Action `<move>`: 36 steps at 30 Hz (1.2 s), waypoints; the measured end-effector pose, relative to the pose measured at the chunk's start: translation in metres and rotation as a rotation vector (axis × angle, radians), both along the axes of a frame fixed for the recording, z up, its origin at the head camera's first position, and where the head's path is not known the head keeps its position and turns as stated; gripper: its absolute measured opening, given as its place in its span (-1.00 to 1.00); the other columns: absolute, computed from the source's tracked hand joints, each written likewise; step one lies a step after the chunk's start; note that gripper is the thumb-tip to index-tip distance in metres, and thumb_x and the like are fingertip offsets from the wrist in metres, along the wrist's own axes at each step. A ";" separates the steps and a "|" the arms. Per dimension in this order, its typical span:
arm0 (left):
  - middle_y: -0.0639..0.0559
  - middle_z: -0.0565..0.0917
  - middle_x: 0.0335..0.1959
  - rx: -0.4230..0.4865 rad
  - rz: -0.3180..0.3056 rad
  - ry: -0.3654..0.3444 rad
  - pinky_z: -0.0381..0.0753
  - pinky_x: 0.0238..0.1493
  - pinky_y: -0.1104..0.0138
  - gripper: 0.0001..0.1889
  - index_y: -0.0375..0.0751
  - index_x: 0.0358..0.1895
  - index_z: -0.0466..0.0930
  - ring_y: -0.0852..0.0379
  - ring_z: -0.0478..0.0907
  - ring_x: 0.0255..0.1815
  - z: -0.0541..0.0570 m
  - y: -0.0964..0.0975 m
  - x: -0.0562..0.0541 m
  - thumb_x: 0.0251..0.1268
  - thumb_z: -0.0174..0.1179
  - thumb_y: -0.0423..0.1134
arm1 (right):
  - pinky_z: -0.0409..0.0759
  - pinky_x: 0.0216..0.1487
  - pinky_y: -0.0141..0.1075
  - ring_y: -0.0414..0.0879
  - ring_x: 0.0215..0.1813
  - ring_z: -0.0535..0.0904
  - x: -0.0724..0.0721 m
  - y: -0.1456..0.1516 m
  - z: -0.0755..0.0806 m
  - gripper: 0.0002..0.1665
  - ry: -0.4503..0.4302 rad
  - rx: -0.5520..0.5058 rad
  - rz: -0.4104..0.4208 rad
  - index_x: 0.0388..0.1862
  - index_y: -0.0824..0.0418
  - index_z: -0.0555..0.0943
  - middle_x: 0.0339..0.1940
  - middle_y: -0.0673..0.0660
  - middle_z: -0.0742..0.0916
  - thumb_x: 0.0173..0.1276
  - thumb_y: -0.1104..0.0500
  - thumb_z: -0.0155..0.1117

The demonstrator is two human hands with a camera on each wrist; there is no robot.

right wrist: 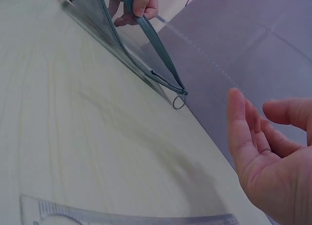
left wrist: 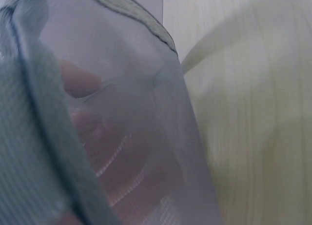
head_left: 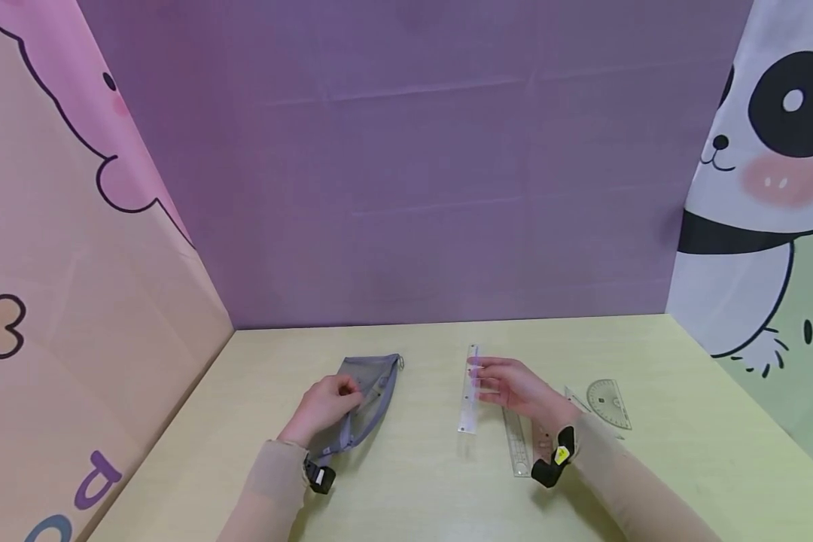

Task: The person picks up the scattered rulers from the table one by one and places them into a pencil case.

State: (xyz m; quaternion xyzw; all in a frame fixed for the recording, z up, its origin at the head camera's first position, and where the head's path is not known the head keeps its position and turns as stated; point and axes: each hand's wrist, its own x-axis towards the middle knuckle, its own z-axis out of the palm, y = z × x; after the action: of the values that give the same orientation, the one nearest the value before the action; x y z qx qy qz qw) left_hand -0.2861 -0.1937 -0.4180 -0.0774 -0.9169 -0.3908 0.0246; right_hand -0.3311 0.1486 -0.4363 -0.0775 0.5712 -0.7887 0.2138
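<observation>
A grey mesh zipper pouch (head_left: 373,369) is held by my left hand (head_left: 327,406), its thumb and fingers pinching the edge, as the right wrist view shows. The pouch (right wrist: 161,59) gapes along its rim and has a small ring at one corner. Close up in the left wrist view, fingers (left wrist: 126,171) show blurred through the mesh (left wrist: 146,103). To the right, my right hand (head_left: 515,384) holds a clear ruler (head_left: 469,410) by its side, long edge pointing away from me. In the right wrist view that ruler is barely visible near the fingertips.
Beneath and beside my right forearm lie a clear ruler (head_left: 516,452), a reddish transparent piece (head_left: 540,440), a protractor (head_left: 608,403) and a partly covered clear set square (head_left: 619,435). A purple backdrop (head_left: 406,188) stands behind the pale wooden table (head_left: 420,504), with printed panels on both sides.
</observation>
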 end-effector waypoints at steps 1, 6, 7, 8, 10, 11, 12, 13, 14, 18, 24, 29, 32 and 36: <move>0.08 0.54 -0.47 0.002 -0.001 0.000 0.37 -0.42 0.27 -0.95 -0.15 -0.39 0.57 0.12 0.40 -0.45 0.000 0.000 0.000 0.19 0.22 -0.28 | 0.61 -0.10 -0.26 -0.18 -0.17 0.62 0.000 -0.002 0.000 -0.50 0.002 0.006 0.003 0.36 0.50 0.28 -0.21 0.05 0.69 0.47 0.40 -0.04; 0.07 0.54 -0.48 0.005 -0.014 0.027 0.36 -0.44 0.28 -0.94 -0.16 -0.40 0.57 0.12 0.39 -0.48 0.002 -0.001 0.004 0.18 0.19 -0.27 | 0.61 -0.10 -0.27 -0.16 -0.20 0.60 0.000 -0.010 0.000 -0.51 -0.002 0.013 0.014 0.35 0.50 0.30 -0.23 0.05 0.67 0.47 0.38 -0.02; 0.07 0.54 -0.49 0.007 -0.017 0.031 0.36 -0.45 0.28 -0.94 -0.16 -0.40 0.57 0.12 0.39 -0.48 0.002 -0.001 0.004 0.18 0.19 -0.27 | 0.61 -0.10 -0.27 -0.16 -0.21 0.60 0.000 -0.011 -0.001 -0.52 -0.003 0.011 0.015 0.33 0.50 0.32 -0.24 0.06 0.67 0.47 0.38 -0.02; 0.07 0.53 -0.49 0.006 -0.020 0.036 0.35 -0.45 0.28 -0.94 -0.17 -0.40 0.56 0.12 0.39 -0.49 0.002 -0.001 0.005 0.17 0.19 -0.27 | 0.61 -0.10 -0.27 -0.16 -0.20 0.60 0.000 -0.013 -0.001 -0.53 -0.007 0.008 0.015 0.32 0.49 0.34 -0.24 0.06 0.67 0.47 0.38 -0.01; 0.07 0.53 -0.49 0.008 -0.016 0.029 0.35 -0.44 0.28 -0.94 -0.16 -0.41 0.56 0.12 0.39 -0.48 0.002 -0.001 0.005 0.18 0.19 -0.27 | 0.61 -0.09 -0.26 -0.16 -0.20 0.60 0.000 -0.017 -0.002 -0.54 -0.015 0.004 0.012 0.30 0.48 0.37 -0.24 0.07 0.66 0.45 0.38 0.01; 0.07 0.53 -0.49 0.008 -0.013 0.024 0.35 -0.44 0.28 -0.94 -0.16 -0.41 0.56 0.12 0.39 -0.48 0.001 -0.001 0.005 0.18 0.19 -0.27 | 0.61 -0.09 -0.26 -0.16 -0.20 0.60 0.000 -0.018 -0.002 -0.54 -0.016 0.005 0.011 0.29 0.47 0.38 -0.25 0.07 0.66 0.45 0.38 0.02; 0.07 0.53 -0.49 0.016 -0.007 0.012 0.36 -0.43 0.27 -0.94 -0.15 -0.41 0.57 0.12 0.39 -0.47 0.001 -0.001 0.005 0.19 0.19 -0.28 | 0.60 -0.08 -0.25 -0.17 -0.20 0.60 -0.001 -0.020 -0.003 -0.54 -0.015 0.006 0.013 0.29 0.48 0.38 -0.26 0.07 0.66 0.44 0.39 0.03; 0.07 0.53 -0.49 0.016 -0.007 0.006 0.36 -0.43 0.27 -0.94 -0.15 -0.40 0.57 0.12 0.39 -0.47 0.001 -0.002 0.004 0.19 0.20 -0.28 | 0.60 -0.08 -0.25 -0.17 -0.21 0.60 -0.002 -0.022 -0.004 -0.54 -0.016 0.005 0.012 0.29 0.48 0.38 -0.27 0.07 0.66 0.44 0.39 0.03; 0.07 0.53 -0.49 0.016 -0.004 0.000 0.35 -0.42 0.27 -0.94 -0.15 -0.41 0.57 0.12 0.39 -0.47 0.000 -0.002 0.004 0.20 0.20 -0.28 | 0.60 -0.08 -0.25 -0.18 -0.21 0.60 -0.003 -0.025 -0.004 -0.54 -0.017 0.007 0.010 0.29 0.49 0.38 -0.28 0.07 0.66 0.44 0.39 0.03; 0.08 0.52 -0.50 0.010 0.000 -0.006 0.34 -0.43 0.27 -0.94 -0.14 -0.40 0.57 0.13 0.38 -0.48 0.000 -0.002 0.004 0.21 0.20 -0.30 | 0.60 -0.09 -0.26 -0.16 -0.22 0.59 -0.006 -0.032 -0.006 -0.58 -0.031 -0.001 0.003 0.26 0.47 0.40 -0.28 0.07 0.64 0.45 0.38 0.02; 0.09 0.53 -0.50 0.004 0.010 0.002 0.34 -0.43 0.27 -0.94 -0.14 -0.42 0.57 0.12 0.38 -0.48 0.002 -0.002 0.004 0.19 0.21 -0.29 | 0.61 -0.12 -0.28 -0.14 -0.24 0.59 -0.009 -0.041 -0.008 -0.73 -0.074 -0.045 0.008 0.04 0.35 0.57 -0.30 0.09 0.64 0.44 0.41 0.00; 0.11 0.53 -0.51 -0.014 -0.013 0.030 0.35 -0.43 0.28 -0.95 -0.15 -0.42 0.58 0.14 0.38 -0.50 -0.001 -0.001 0.002 0.17 0.21 -0.30 | 0.61 -0.16 -0.29 -0.15 -0.27 0.60 -0.007 -0.049 -0.008 -0.74 -0.075 -0.040 0.019 0.01 0.39 0.56 -0.34 0.09 0.65 0.41 0.44 0.01; 0.11 0.53 -0.52 -0.012 -0.012 0.026 0.34 -0.44 0.28 -0.95 -0.15 -0.43 0.57 0.14 0.37 -0.51 -0.001 0.000 0.002 0.17 0.21 -0.31 | 0.61 -0.18 -0.30 -0.15 -0.29 0.60 -0.006 -0.055 -0.009 -0.68 -0.084 -0.020 0.027 0.10 0.47 0.50 -0.36 0.10 0.65 0.40 0.44 0.03; 0.10 0.52 -0.52 -0.013 -0.009 0.026 0.33 -0.46 0.29 -0.94 -0.14 -0.43 0.57 0.14 0.37 -0.52 0.000 0.001 0.002 0.17 0.21 -0.30 | 0.61 -0.22 -0.34 -0.16 -0.32 0.59 -0.008 -0.063 -0.010 -0.60 -0.093 0.000 0.020 0.18 0.54 0.43 -0.38 0.11 0.64 0.37 0.44 0.06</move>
State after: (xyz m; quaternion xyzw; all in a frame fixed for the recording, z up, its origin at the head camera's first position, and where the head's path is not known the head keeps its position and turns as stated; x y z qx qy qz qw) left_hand -0.2845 -0.1931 -0.4176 -0.0870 -0.9186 -0.3840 0.0344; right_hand -0.3395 0.0852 -0.4466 -0.0466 0.5599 -0.7891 0.2482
